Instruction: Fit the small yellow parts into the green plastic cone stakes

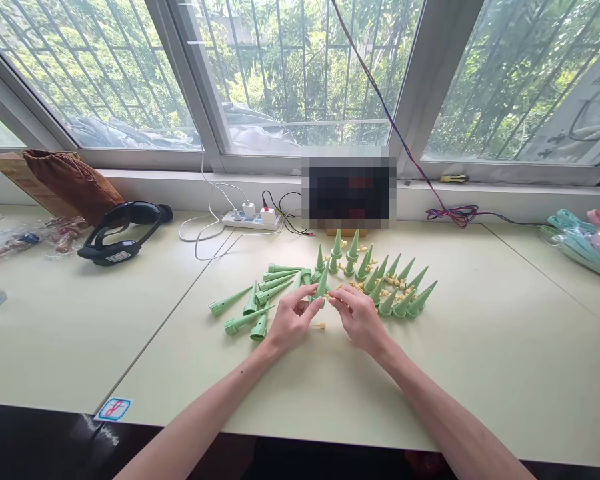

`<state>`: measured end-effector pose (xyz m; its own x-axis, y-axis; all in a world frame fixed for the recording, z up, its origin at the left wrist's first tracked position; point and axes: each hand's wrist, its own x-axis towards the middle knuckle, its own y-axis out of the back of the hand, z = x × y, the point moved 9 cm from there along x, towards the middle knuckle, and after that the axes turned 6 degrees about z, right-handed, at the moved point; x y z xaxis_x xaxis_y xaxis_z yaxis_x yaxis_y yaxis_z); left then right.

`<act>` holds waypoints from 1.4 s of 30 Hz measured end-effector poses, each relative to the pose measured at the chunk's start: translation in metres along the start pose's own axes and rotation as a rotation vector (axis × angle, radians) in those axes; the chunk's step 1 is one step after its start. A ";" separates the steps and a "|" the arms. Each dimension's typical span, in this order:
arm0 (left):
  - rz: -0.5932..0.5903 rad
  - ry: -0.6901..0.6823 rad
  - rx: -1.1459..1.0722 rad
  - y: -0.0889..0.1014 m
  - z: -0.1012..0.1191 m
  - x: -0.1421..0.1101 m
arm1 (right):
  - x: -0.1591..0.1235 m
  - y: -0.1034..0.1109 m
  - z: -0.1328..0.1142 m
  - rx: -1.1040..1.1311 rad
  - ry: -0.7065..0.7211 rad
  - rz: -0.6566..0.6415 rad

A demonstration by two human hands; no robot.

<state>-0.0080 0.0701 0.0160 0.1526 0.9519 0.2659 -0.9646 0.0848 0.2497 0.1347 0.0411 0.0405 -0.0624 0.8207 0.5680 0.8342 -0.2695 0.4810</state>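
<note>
Near the middle of the table, my left hand (293, 319) is closed round a green plastic watering spike (323, 281), its point upward. Close against it, my right hand (357, 317) pinches a small yellow piece at the spike's side; the fingers partly hide it. Several green spikes (270, 291) lie loose to the left of my hands. More spikes (404, 303) stand point up at the right and behind, with small yellow valves (387, 291) at and among them. One yellow valve (320, 325) lies on the table between my wrists.
Behind the spikes are a power strip (253, 220) with white cables and a blurred dark box (349, 190). Black headgear (125, 233) and a brown pouch (73, 180) sit at the left. Pink and teal plastic items (585, 237) lie far right. A numbered label (113, 409) marks the front edge.
</note>
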 end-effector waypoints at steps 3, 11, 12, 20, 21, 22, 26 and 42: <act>-0.007 -0.027 0.006 -0.001 0.003 0.000 | 0.000 0.000 0.001 0.007 -0.010 0.002; -0.050 -0.056 -0.024 -0.005 0.004 -0.001 | 0.001 0.002 -0.002 0.014 -0.016 0.005; -0.051 -0.059 -0.024 -0.005 0.004 -0.001 | 0.001 0.003 -0.002 0.013 -0.018 0.005; -0.066 -0.075 0.006 -0.006 0.011 -0.002 | 0.001 0.005 0.001 0.023 -0.062 0.021; -0.071 -0.079 0.011 -0.007 0.012 -0.002 | 0.001 0.005 0.002 0.021 -0.067 0.022; -0.075 -0.084 0.017 -0.007 0.013 -0.002 | 0.001 0.005 0.002 0.021 -0.072 0.025; -0.072 -0.123 0.049 -0.007 0.016 -0.002 | 0.001 0.005 0.002 0.018 -0.084 0.027; -0.081 -0.171 0.093 -0.011 0.019 -0.006 | -0.002 0.003 0.010 0.166 -0.220 0.029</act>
<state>0.0060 0.0580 0.0297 0.2712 0.8784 0.3935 -0.9247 0.1244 0.3597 0.1429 0.0443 0.0340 0.0678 0.9085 0.4123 0.9133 -0.2229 0.3410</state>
